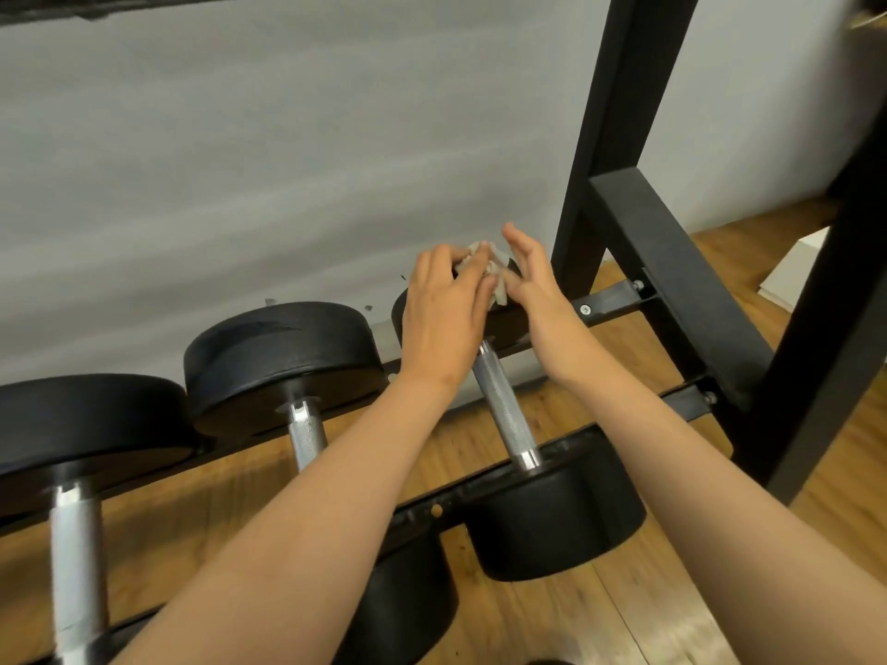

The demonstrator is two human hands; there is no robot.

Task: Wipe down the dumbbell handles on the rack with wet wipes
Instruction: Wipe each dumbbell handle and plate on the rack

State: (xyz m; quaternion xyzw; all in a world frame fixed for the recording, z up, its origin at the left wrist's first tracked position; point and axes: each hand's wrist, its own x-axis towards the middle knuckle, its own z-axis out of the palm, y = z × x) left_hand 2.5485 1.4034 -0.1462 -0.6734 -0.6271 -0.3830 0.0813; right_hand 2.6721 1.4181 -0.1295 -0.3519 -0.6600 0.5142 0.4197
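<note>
The person is between wiping strokes, bunching or refolding the wipe (495, 273) rather than rubbing metal. Both hands are raised over the far head of the rightmost dumbbell (552, 515), close to the wall (288, 160). The left hand (444, 319) has its fingers (434, 266) curled round the crumpled wipe and grips it. The right hand (533, 285) has its fingers (521, 242) nearly straight and spread, only touching the wipe's right side. The wipe is off the bar: the knurled steel handle (504, 410) lies bare just below and nearer, running from the hands toward the near head.

The next move likely calls for one hand to wrap the wipe round that handle and slide it along the length, twisting to reach the underside. The two handles further left on the rack (672, 261) would follow, if they are not done.

No brand, label or readable writing shows on the dumbbells, rack or wipe
</note>
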